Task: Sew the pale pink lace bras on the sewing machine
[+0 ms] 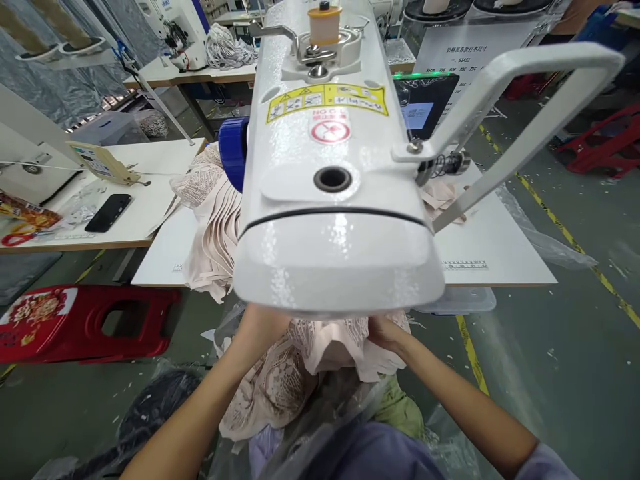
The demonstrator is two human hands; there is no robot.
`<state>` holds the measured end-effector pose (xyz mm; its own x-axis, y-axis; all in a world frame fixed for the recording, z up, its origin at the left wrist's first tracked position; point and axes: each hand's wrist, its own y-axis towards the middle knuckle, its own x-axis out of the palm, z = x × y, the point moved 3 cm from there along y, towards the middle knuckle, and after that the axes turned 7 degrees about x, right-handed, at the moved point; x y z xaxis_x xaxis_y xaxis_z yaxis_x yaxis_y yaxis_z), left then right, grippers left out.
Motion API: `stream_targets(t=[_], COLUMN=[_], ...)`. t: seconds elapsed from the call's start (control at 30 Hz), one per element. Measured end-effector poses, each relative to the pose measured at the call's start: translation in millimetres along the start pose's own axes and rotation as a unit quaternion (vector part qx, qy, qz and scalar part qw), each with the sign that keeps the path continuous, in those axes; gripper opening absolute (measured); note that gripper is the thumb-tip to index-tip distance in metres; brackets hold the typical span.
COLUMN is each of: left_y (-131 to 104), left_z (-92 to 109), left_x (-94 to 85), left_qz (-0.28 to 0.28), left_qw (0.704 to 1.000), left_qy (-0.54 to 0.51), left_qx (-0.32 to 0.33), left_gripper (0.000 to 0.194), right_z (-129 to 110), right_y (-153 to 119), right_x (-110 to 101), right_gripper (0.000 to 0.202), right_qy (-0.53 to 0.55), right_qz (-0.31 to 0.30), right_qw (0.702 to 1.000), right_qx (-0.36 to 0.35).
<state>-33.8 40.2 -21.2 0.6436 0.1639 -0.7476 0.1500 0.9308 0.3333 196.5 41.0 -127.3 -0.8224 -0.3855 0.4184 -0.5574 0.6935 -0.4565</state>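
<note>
A white sewing machine head [335, 260] fills the middle of the view and hides the sewing area below it. Under its front end, a beige lace bra [345, 347] stretches between my two hands. My right hand [386, 332] grips the bra's right side, its fingertips partly covered by lace. My left hand [265, 325] is at the bra's left side, with its fingers hidden behind the machine head. More beige lace [270, 393] hangs down over my lap. A layered stack of beige pieces [215, 233] lies on the table left of the machine.
A white table [510, 257] extends right of the machine beneath a bent white lever [540, 127]. On the left table are a black phone [109, 213] and red-handled scissors [20, 237]. A red stool [90, 323] lies at lower left. Green cloth [397, 410] is near my lap.
</note>
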Motion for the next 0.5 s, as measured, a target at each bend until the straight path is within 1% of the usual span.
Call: stream_targets(t=[0.07,0.13,0.23,0.3,0.37,0.43,0.5], left_y=[1,4,9,13,16,17,15], left_z=[4,6,11,16,22,25,24], left_x=[-0.6,-4.1,-8.7,-7.9,-4.1,-1.0,-2.0], left_qz=[0.0,-0.005,-0.029,-0.041,-0.048,-0.051,-0.05], left_qw=[1.0,1.0,0.999,0.999,0.999,0.998,0.998], left_qy=[-0.003,-0.005,-0.011,-0.015,-0.019,-0.016,-0.004], left_qx=[-0.007,-0.013,-0.015,-0.013,-0.014,-0.019,-0.027], left_gripper=[0.03,0.033,0.038,0.038,0.032,0.025,0.02], right_z=[15,23,28,27,24,18,8], right_y=[-4,-7,-10,-11,-13,-18,-26], right_x=[1,-1,-10,-17,-24,-31,-38], right_gripper=[0.091,0.08,0.063,0.051,0.042,0.036,0.034], right_qy=[0.029,0.074,0.132,0.148,0.162,0.173,0.179], right_qz=[-0.022,-0.028,0.0,0.023,0.037,0.049,0.064], right_qw=[0.999,0.995,0.989,0.988,0.986,0.983,0.982], right_qx=[0.029,0.055,0.062,0.047,0.033,0.021,0.006])
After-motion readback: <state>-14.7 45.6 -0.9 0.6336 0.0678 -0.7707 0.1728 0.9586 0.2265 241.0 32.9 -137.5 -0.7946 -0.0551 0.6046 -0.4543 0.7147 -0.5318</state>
